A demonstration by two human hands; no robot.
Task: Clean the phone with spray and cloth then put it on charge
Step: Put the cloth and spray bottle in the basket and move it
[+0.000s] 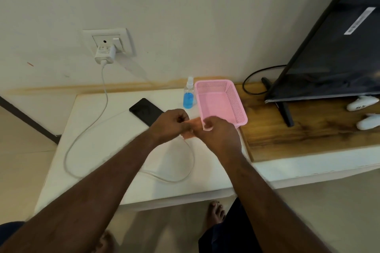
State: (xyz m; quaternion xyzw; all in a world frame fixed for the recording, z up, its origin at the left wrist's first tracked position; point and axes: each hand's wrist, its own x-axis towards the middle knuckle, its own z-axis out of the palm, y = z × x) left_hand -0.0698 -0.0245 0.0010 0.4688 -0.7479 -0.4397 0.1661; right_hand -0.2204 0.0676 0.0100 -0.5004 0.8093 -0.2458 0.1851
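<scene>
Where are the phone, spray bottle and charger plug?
phone point(144, 110): head view, middle of the dark screen.
spray bottle point(188, 99): head view, blue liquid in the lower body.
charger plug point(104, 54): head view, white adapter body at the wall socket.

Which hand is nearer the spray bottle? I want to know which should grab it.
Left, narrowly. The left hand sits just below and left of the spray bottle, beside the phone. The right hand lies lower right, at the pink basket's front corner. Both hold the cloth.
</scene>
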